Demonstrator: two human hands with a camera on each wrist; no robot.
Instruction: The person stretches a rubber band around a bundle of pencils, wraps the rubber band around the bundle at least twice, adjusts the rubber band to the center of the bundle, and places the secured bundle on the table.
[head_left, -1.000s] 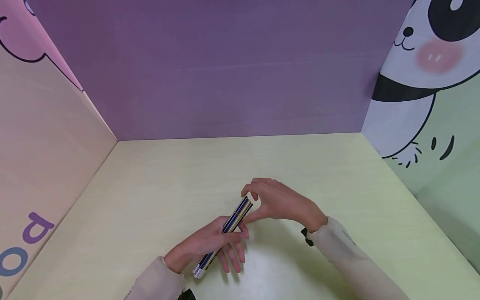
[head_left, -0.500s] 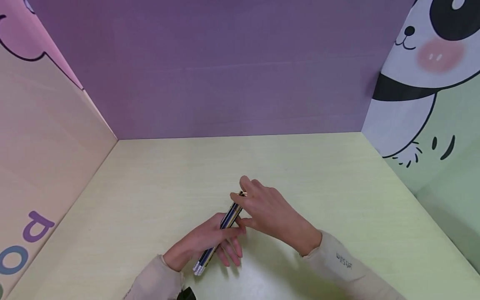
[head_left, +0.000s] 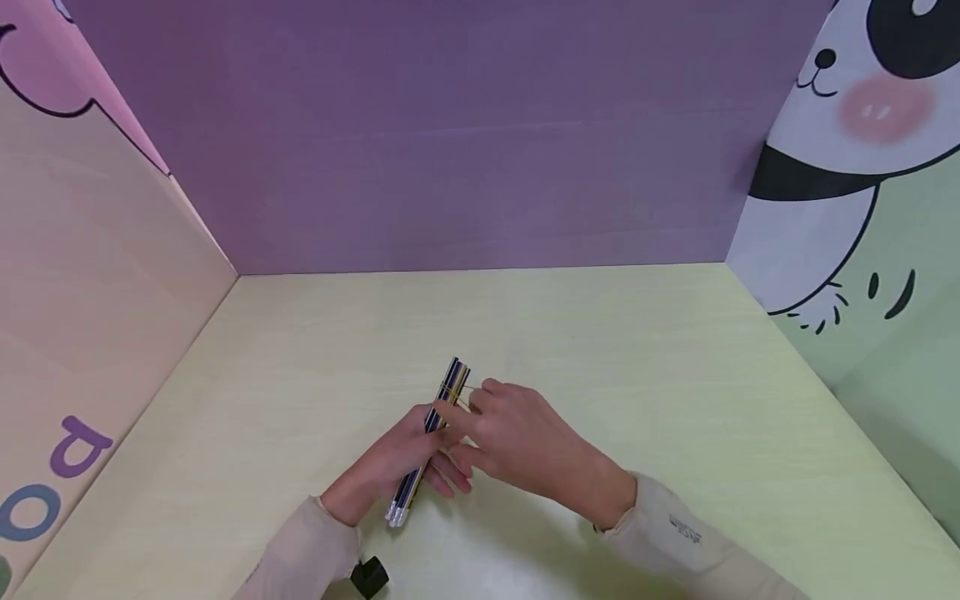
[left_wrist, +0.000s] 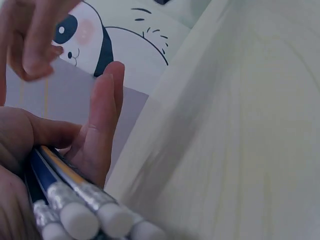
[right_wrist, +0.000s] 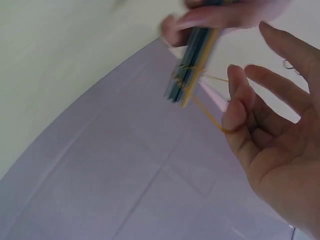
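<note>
A bundle of dark blue and yellow pencils (head_left: 406, 493) slants across my left hand (head_left: 397, 454), which grips it under the thumb. White eraser ends (left_wrist: 80, 220) in metal ferrules point toward me in the left wrist view. A thin yellow rubber band (right_wrist: 207, 115) is looped around the far end of the pencils. Curled fingers of my right hand (head_left: 532, 437) hold a stretched loop of that band, drawn out to the right of the bundle. Several left fingers extend beyond the pencils, and the right hand partly hides them in the head view.
Both hands are above a pale wood-grain tabletop (head_left: 315, 358). A purple wall (head_left: 480, 142) stands behind it, with printed side walls at left (head_left: 97, 275) and right (head_left: 885, 358). A small black object (head_left: 370, 577) is by the left cuff.
My right hand has moved left and down from the pencil tips, and the band now stretches out from the bundle. My left hand and the pencils have shifted slightly left and up.
</note>
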